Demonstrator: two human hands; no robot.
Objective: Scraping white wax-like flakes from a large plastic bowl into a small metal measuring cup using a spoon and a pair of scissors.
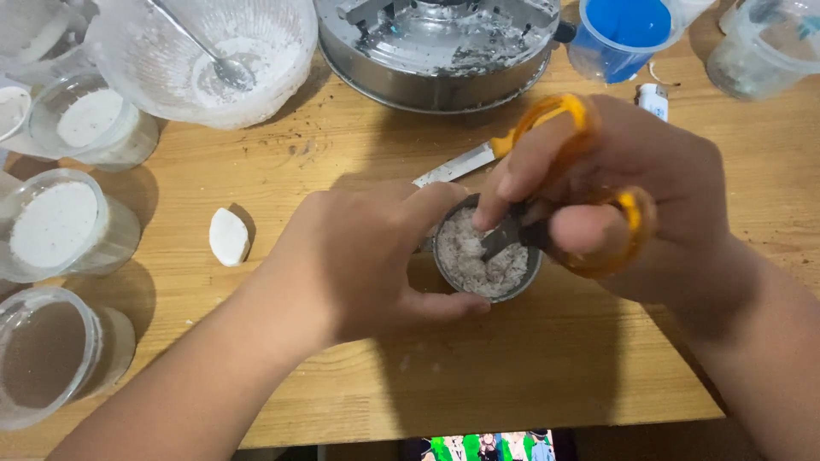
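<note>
My left hand (367,256) wraps around a small round metal cup (487,294) filled with a pale grainy mass (478,260), holding it on the wooden table (530,358). My right hand (615,188) grips orange-handled scissors (632,213), fingers through the loops. The dark blades (504,239) point down into the cup's contents. A knife with an orange handle (465,162) lies on the table just behind the cup, partly hidden by my hands.
A white chunk (229,236) lies left of my hand. Several clear plastic cups (60,226) with white fill stand along the left edge. A plastic bowl with a spoon (205,55), a metal pan (436,51) and a blue cup (619,34) stand at the back.
</note>
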